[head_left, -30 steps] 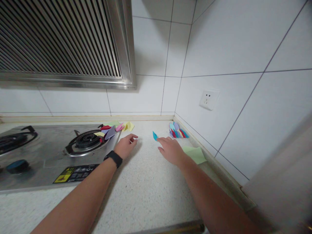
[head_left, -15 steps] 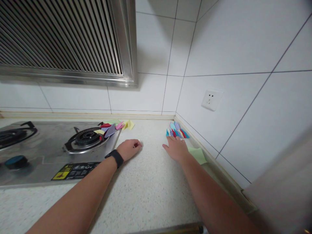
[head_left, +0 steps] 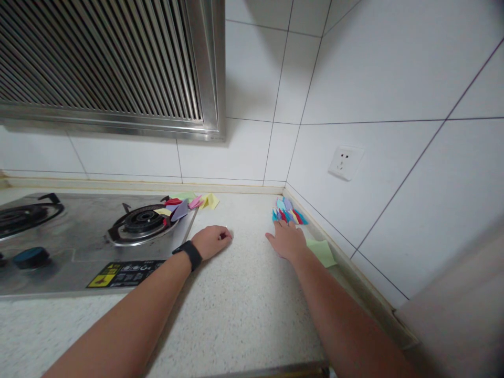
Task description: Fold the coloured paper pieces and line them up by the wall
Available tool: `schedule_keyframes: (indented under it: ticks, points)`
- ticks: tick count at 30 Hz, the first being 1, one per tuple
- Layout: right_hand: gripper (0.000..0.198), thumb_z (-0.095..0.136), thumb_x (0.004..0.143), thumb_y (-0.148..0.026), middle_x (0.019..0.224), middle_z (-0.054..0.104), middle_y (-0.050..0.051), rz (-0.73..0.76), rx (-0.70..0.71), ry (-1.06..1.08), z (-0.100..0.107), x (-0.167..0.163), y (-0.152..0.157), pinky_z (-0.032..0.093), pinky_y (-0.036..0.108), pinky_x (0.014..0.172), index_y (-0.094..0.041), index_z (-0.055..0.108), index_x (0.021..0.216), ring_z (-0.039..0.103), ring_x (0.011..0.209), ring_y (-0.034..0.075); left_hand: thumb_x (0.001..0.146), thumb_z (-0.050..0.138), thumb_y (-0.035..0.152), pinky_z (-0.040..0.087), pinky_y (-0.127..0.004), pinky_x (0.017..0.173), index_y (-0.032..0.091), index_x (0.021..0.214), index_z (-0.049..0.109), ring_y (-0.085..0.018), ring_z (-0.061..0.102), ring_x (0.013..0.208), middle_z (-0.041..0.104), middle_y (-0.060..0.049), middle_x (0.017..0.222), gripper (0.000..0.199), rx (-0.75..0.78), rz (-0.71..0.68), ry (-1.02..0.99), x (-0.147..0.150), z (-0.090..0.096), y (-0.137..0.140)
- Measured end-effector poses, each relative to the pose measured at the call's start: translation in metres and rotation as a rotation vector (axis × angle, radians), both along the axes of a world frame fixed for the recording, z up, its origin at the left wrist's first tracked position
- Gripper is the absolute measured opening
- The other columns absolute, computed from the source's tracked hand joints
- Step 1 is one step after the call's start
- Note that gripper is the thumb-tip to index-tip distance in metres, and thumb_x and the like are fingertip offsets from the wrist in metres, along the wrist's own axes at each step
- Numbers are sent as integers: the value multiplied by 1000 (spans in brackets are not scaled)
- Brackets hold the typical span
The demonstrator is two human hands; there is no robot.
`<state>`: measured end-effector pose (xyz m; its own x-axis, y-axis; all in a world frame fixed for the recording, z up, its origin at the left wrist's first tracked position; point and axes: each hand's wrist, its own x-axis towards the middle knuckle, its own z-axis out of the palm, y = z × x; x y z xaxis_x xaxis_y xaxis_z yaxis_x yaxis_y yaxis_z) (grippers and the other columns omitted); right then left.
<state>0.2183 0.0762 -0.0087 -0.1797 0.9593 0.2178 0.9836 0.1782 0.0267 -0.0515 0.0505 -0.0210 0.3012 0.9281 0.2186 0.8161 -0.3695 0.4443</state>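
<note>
A kitchen — gas stove [head_left: 82,220], slatted range hood [head_left: 106,63], white wall tiles [head_left: 378,79].

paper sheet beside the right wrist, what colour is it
Pale green; the paper sheet shows in the head view, the only one.

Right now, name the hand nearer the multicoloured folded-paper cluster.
Right. The right hand is at the near edge of the cluster; the left hand is farther away, leftward.

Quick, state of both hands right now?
Left hand: loosely closed; whether it holds anything small cannot be told.
Right hand: open, at the near edge of the colourful folded papers; contact unclear.
</note>
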Motion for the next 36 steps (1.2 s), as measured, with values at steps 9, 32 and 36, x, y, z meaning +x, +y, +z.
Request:
schedule_keyframes:
  ticks: [9, 32, 36]
  points:
    - [54, 42, 89, -53, 128, 53, 18, -1, -33, 6, -1, 0, 0, 35, 49, 92, -13, 54, 123, 41, 119, 35, 83, 53, 34, 40, -24, 66, 21, 87, 70, -15, 60, 75, 69, -3, 87, 22, 28, -37, 8, 0, -4, 2]
    - [61, 43, 88, -59, 131, 48, 22, -43, -105, 16, 4, -3, -3, 37, 48, 93, -12, 52, 126, 43, 121, 34, 83, 52, 34, 41, -26, 68, 21, 86, 68, -16, 58, 74, 67, -4, 85, 21, 37, -41, 32, 2, -3, -1]
    - [60, 45, 87, -60, 129, 50, 20, -33, -82, 21, 4, -3, -3, 39, 48, 92, -12, 54, 123, 44, 120, 34, 83, 52, 33, 41, -25, 68, 21, 86, 68, -16, 58, 74, 67, -4, 84, 21, 37, -44, 34, 2, -2, -1]
